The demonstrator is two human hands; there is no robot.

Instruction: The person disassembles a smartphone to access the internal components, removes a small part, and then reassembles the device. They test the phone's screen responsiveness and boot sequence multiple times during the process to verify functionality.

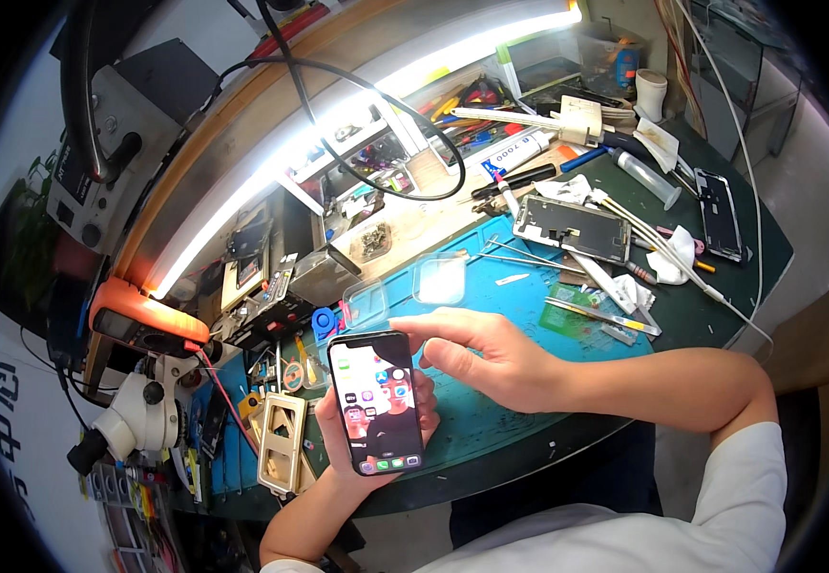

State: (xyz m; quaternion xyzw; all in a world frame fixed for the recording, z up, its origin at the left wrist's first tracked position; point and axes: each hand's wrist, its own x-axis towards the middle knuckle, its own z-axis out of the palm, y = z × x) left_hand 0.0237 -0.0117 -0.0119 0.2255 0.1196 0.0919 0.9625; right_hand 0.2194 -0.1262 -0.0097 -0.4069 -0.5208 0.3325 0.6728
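My left hand [340, 449] holds an upright smartphone [377, 401] from behind, its fingers curled round the right edge. The lit screen shows app icons over a picture. My right hand [495, 363] hovers at the phone’s upper right corner, index finger stretched out and thumb apart, with nothing held; whether the fingertip touches the frame I cannot tell. A blue work mat [491, 420] lies beneath both hands. Left of the phone is a cream metal frame [281, 444]; just beyond it are a blue round tool [324, 322] and clear plastic boxes [441, 280].
A microscope [137, 411] and orange multimeter [144, 315] stand at left. An opened phone [572, 227], tweezers, syringe [645, 180], tissues and another phone part [718, 215] crowd the back and right. A strip lamp [242, 191] spans the rear, with a cable loop [457, 158] hanging before it.
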